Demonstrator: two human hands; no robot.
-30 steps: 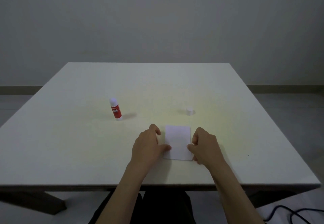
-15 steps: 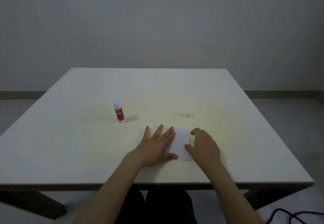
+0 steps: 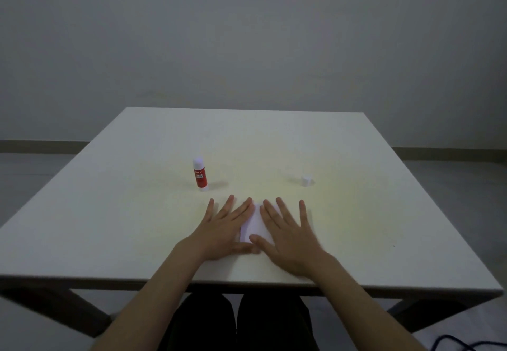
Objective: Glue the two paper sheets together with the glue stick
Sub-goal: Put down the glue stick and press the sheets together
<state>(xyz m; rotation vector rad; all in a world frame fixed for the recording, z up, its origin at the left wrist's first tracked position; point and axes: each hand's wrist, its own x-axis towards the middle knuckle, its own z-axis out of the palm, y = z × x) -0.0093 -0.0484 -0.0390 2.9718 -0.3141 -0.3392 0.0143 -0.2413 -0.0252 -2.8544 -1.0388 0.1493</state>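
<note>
A small white paper stack (image 3: 255,224) lies flat near the front middle of the white table (image 3: 137,227). My left hand (image 3: 225,230) rests flat on its left part, fingers spread. My right hand (image 3: 288,235) lies flat over its right part, fingers spread too. Only a strip of paper shows between them. The red glue stick (image 3: 200,175) stands upright to the back left, apart from both hands, with its white tip bare. Its white cap (image 3: 306,180) sits on the table to the back right.
The table's front edge runs just under my wrists. A dark cable (image 3: 461,343) lies on the floor at the lower right. A grey wall stands behind the table.
Both hands went from curled at the paper's side edges to flat, spread palms pressing on top of it. The left flattened first, then the right. Glue stick and cap stayed put.
</note>
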